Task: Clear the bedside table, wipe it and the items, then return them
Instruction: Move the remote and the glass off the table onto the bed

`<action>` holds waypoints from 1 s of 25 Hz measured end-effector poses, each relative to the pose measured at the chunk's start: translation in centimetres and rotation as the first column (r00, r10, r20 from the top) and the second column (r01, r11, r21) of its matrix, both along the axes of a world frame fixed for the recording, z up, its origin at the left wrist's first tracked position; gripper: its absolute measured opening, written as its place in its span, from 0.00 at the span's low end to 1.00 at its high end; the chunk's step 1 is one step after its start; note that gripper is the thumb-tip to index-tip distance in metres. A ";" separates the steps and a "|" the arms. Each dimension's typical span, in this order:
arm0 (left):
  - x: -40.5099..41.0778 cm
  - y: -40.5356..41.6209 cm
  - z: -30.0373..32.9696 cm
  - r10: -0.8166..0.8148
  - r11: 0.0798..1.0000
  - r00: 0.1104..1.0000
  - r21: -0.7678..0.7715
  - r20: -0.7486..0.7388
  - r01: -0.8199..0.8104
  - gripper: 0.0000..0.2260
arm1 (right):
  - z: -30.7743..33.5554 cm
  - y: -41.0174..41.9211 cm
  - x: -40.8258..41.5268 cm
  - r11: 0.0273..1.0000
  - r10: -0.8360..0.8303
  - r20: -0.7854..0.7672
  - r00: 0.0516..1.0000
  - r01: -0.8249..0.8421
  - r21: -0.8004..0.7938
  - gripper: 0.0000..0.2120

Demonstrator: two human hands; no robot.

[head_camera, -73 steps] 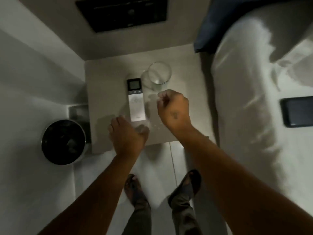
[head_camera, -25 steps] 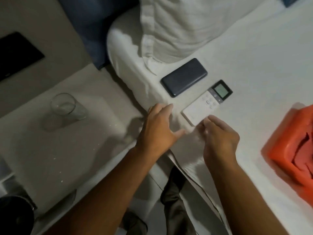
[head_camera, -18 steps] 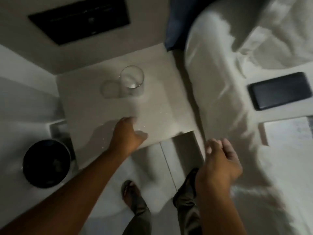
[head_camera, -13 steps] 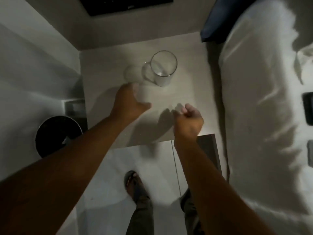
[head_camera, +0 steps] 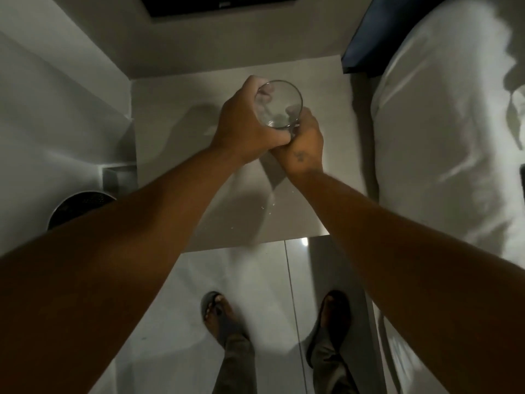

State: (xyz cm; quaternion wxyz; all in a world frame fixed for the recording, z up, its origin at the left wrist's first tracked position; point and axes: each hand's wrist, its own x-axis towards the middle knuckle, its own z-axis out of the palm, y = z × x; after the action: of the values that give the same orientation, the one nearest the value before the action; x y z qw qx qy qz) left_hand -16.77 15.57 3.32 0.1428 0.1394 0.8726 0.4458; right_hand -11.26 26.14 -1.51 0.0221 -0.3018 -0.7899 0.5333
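Note:
A clear drinking glass stands at the back middle of the pale bedside table. My left hand wraps around its left side, fingers curled over the far rim. My right hand presses against its near right side, thumb and fingers on the wall. Both hands touch each other below the glass. Whether the glass rests on the table or is just off it I cannot tell. Small white specks lie on the table near its front edge. The remote and the phone are out of view.
A white bed with a dark blue headboard edge borders the table's right side. A round dark bin sits on the floor at the left. My sandalled feet stand on glossy tiles in front. A black wall panel is above.
The remote went from the table to the bed beside the phone. Since then both hands have come back over the table and closed around the glass, which half a second ago stood untouched.

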 end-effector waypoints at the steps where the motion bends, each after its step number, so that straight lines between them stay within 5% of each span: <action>1: 0.4 0.3 1.1 -0.008 0.999 1.000 0.032 0.028 0.007 0.31 | 1.0 0.6 0.8 0.999 -0.013 -0.043 0.999 0.011 -0.041 0.23; 6: 3.5 4.9 9.0 -0.270 0.921 0.944 0.334 0.187 0.197 0.28 | 10.3 6.3 9.4 0.989 -0.075 -0.276 0.958 0.108 0.104 0.27; 11: 10.8 19.5 15.4 -0.716 0.674 0.674 0.428 0.181 0.602 0.33 | 17.7 17.4 23.3 0.836 -0.370 -0.261 0.892 0.442 0.324 0.30; 16: 19.1 34.7 16.1 -0.887 0.459 0.452 0.078 0.091 0.885 0.35 | 18.6 27.2 34.2 0.700 -0.570 -0.118 0.813 0.556 0.447 0.34; 25: 20.7 44.6 13.4 -0.931 0.207 0.310 -0.423 0.190 0.882 0.39 | 17.0 33.0 36.9 0.792 -0.546 0.060 0.835 0.492 0.360 0.32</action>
State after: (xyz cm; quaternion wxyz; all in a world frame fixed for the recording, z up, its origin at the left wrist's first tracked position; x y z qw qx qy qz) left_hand 3.90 60.13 16.71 0.3577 0.6087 0.7063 0.0515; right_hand 25.63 59.12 15.52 0.1543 -0.5416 -0.7529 0.3406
